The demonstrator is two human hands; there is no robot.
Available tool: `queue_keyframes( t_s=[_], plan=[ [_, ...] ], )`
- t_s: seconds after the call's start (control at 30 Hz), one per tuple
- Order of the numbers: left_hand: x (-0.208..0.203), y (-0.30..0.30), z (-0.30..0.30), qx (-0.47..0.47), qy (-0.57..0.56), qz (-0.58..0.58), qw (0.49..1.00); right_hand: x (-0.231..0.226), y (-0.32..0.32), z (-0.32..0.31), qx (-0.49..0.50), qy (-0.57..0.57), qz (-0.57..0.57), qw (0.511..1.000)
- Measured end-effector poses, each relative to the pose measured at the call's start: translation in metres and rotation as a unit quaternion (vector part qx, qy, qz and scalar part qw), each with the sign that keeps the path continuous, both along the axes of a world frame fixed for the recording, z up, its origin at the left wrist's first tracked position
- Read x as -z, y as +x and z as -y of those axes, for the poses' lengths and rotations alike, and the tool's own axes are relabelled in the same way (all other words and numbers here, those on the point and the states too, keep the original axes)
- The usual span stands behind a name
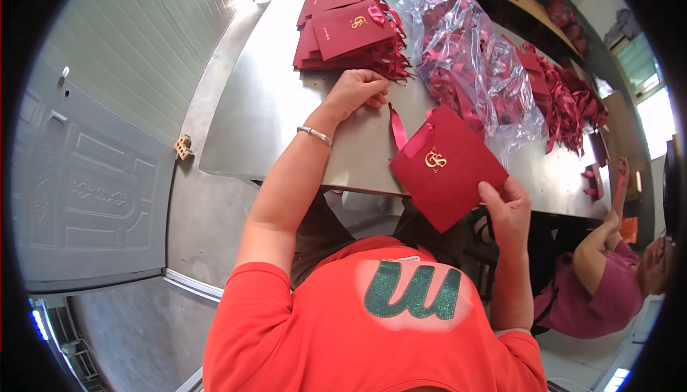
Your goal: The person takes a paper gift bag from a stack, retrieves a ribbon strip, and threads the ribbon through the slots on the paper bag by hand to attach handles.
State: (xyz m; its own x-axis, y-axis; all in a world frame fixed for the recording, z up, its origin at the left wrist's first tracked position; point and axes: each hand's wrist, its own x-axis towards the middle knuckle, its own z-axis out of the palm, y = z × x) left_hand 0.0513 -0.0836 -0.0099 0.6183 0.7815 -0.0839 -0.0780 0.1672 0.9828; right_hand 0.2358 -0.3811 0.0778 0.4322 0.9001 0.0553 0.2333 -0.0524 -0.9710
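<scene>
My right hand grips a dark red paper gift bag by its lower right corner. The bag is tilted over the table's front edge, its gold emblem facing up. A pink ribbon hangs at its top edge, one loose end pointing toward my left hand. My left hand is closed above the table, its fingertips pressed together; whether anything small is between them I cannot make out. Just beyond it lies a stack of similar red bags, with ribbon handles bunched along the right side.
Clear plastic wrap covers more red bags right of the stack on the metal table. A further heap of red bags with ribbons lies at the right. A person in a pink shirt sits there; others sit across the far side.
</scene>
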Motion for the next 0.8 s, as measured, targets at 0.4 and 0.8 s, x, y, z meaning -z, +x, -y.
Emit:
queue_keyframes(
  t_s=[0.4, 0.8],
  plan=[
    [-0.034, -0.031, -0.006, -0.097, 0.004, 0.147, 0.984, -0.113, -0.007, -0.128, -0.071, 0.316, 0.418, 0.849],
    [-0.038, -0.014, 0.016, -0.030, 0.217, -0.004, 0.976, 0.060, -0.034, -0.076, -0.190, 0.274, 0.567, 0.753]
  ],
)
